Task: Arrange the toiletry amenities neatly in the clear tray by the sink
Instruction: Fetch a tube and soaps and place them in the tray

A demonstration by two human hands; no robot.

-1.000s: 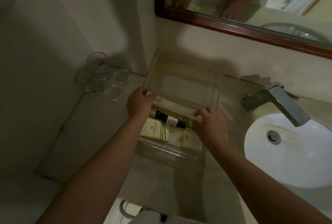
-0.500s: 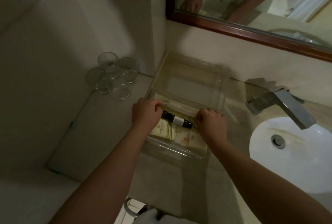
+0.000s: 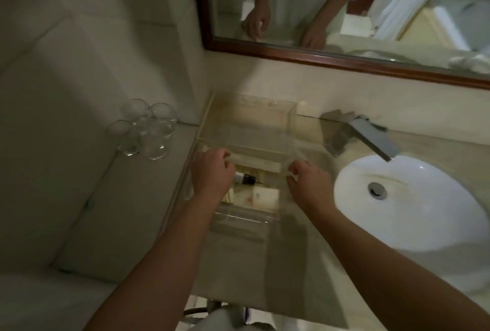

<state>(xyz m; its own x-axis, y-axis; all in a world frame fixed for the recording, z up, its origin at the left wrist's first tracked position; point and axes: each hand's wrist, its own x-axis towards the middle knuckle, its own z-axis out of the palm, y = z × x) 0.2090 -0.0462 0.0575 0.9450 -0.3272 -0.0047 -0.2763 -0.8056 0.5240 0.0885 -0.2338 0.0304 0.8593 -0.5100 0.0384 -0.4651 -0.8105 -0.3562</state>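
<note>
The clear tray (image 3: 287, 121) sits on the counter between the wall corner and the sink. Its near half holds a small bottle with a black cap (image 3: 245, 179) and flat cream packets (image 3: 265, 196). Just behind the bottle, a long white packet (image 3: 256, 163) lies across the tray. My left hand (image 3: 212, 175) grips the packet's left end and covers part of the bottle. My right hand (image 3: 309, 183) pinches at its right end by the tray's right wall; motion blur hides the exact contact.
Several upturned clear glasses (image 3: 144, 130) stand in the corner left of the tray. A metal faucet (image 3: 363, 135) and the white sink basin (image 3: 408, 203) are to the right. A wood-framed mirror (image 3: 305, 56) hangs above, and tiled wall closes the left side.
The long white packet has come down into the tray, closer to the bottle. Both hands stayed on its ends, and my left hand now hides the bottle's left part.
</note>
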